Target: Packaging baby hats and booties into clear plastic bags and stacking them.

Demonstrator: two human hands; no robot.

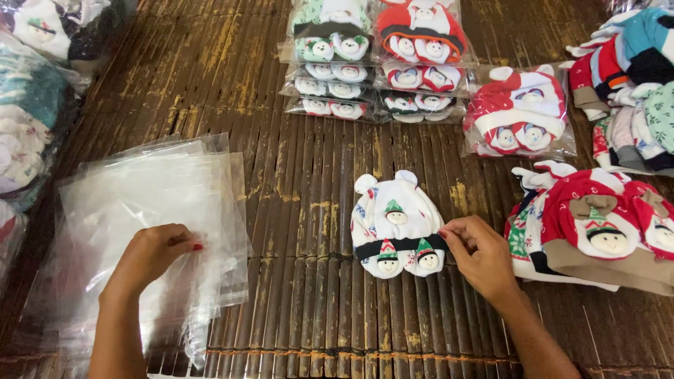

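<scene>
1. One head view: left hand [156, 254] at 8 o'clock, fingers curled, pinching the top clear plastic bag [151, 210] off a stack.
2. Right hand [479, 256] at 4 o'clock pinches the white baby hat set [395, 226] by its edge (fingertips partly hidden).
3. Packed sets [382, 56] at 12 o'clock, cut off above.

The left hand [151, 256] rests on the stack of clear plastic bags [140, 210], fingertips pinching the top sheet. The right hand [481, 256] grips the right edge of the white baby hat set [394, 228] lying on the bamboo mat [302, 210]. Bagged sets [379, 63] lie beyond; unbagged red sets [597, 224] sit just right of the right hand.
</scene>
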